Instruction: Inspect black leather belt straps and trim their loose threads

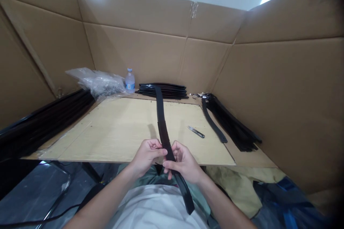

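Note:
A long, flat black strap with a ribbed, brownish-black middle stretch runs from the back of the table toward my lap. My left hand pinches its left edge between thumb and fingers. Just below, my right hand grips the right side, the thumb lying across the top face. The strap's near end hangs past the table edge in front of my shirt. To the right of my hands, a pair of thread snips rests on the pale board. Another black strap lies farther right.
Stacked black strips fill the left side, the back and the right side. A plastic bag and a water bottle stand at the back left. Tall cardboard walls enclose the table. Small scraps lie at back right.

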`<state>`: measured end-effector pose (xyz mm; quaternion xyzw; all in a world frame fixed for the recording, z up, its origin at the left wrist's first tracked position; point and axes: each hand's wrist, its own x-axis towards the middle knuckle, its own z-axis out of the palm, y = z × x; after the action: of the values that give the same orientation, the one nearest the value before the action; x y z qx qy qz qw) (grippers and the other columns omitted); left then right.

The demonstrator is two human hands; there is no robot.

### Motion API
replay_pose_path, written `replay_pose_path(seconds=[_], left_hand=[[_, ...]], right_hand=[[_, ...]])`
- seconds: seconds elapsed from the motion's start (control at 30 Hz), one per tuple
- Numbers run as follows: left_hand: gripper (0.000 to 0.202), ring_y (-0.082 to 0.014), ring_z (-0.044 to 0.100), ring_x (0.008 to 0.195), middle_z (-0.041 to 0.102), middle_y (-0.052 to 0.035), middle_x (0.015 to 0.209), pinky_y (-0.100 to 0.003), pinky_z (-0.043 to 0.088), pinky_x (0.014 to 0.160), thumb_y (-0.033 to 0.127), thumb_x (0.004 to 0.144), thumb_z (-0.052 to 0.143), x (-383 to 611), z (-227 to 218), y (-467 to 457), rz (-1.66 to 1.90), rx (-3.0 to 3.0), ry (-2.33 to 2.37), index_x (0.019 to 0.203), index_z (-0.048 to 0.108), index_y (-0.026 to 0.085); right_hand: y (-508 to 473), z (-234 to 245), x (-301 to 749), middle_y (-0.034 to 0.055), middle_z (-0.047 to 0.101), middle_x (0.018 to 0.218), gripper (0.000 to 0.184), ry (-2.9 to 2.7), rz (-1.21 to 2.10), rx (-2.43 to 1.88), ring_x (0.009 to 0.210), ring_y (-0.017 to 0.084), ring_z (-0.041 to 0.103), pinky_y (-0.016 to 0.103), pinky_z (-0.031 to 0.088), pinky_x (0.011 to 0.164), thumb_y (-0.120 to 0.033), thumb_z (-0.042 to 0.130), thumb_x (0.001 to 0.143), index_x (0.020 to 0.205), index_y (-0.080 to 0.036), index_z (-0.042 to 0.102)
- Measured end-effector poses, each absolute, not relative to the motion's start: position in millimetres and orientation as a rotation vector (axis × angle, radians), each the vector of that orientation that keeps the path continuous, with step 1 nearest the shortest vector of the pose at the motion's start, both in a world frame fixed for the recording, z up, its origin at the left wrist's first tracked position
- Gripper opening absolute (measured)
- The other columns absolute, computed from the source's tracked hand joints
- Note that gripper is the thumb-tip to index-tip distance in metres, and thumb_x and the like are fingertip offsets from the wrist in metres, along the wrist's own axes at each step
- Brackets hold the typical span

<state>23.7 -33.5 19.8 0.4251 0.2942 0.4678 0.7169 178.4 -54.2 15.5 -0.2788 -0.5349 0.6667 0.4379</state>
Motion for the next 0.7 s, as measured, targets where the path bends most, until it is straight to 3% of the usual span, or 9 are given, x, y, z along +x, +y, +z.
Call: replay_pose_path(seconds=[0.13,0.33,0.47,0.57,0.7], left_hand=[[0.028,-0.0074,0.051,0.035,0.059,0.0027,0.048,-0.014,0.032,0.034,0.016,0.064,0.073,23,22,-33,1.042,0.962,0.616,0.062,0.045,0.014],[0.025,-0.0099,0.057,0.041,0.06,0.0016,0.048,-0.015,0.039,0.039,0.015,0.071,0.067,21,25,-31,1.123,1.0,0.639,0.063,0.044,0.014],[0.024,-0.0152,0.061,0.046,0.062,-0.0003,0.053,-0.023,0.046,0.043,0.02,0.075,0.064,25,20,-33,1.134,1.022,0.646,0.066,0.043,0.015],[0.024,-0.0174,0.061,0.048,0.062,0.0003,0.058,-0.027,0.049,0.043,0.021,0.071,0.068,28,15,-34,1.129,1.019,0.646,0.07,0.044,0.015],[0.027,-0.0138,0.06,0.052,0.061,0.0001,0.063,-0.023,0.048,0.045,0.017,0.063,0.074,28,14,-34,1.152,1.003,0.681,0.07,0.048,0.013]], right_hand=[[-58,19,178,0.0026,0.067,0.072,0.033,-1.383,1.623,-0.673,0.044,0.007,0.053,0.015,0.039,0.039,-0.024,0.066,0.077,0.085,-0.021,0.034],[-58,23,176,0.0038,0.064,0.076,0.016,-1.152,1.71,-0.624,0.057,0.008,0.054,0.019,0.04,0.05,-0.032,0.051,0.088,0.086,-0.02,0.041],[-57,18,173,0.0019,0.062,0.076,0.016,-1.046,1.721,-0.621,0.06,0.009,0.054,0.02,0.041,0.051,-0.03,0.057,0.085,0.091,-0.021,0.046],[-56,13,172,0.0007,0.059,0.077,0.028,-1.055,1.678,-0.646,0.058,0.009,0.053,0.022,0.045,0.051,-0.027,0.064,0.079,0.104,-0.021,0.05],[-55,12,172,0.0028,0.06,0.081,0.028,-1.186,1.622,-0.679,0.053,0.006,0.052,0.02,0.045,0.049,-0.024,0.068,0.075,0.1,-0.015,0.06]])
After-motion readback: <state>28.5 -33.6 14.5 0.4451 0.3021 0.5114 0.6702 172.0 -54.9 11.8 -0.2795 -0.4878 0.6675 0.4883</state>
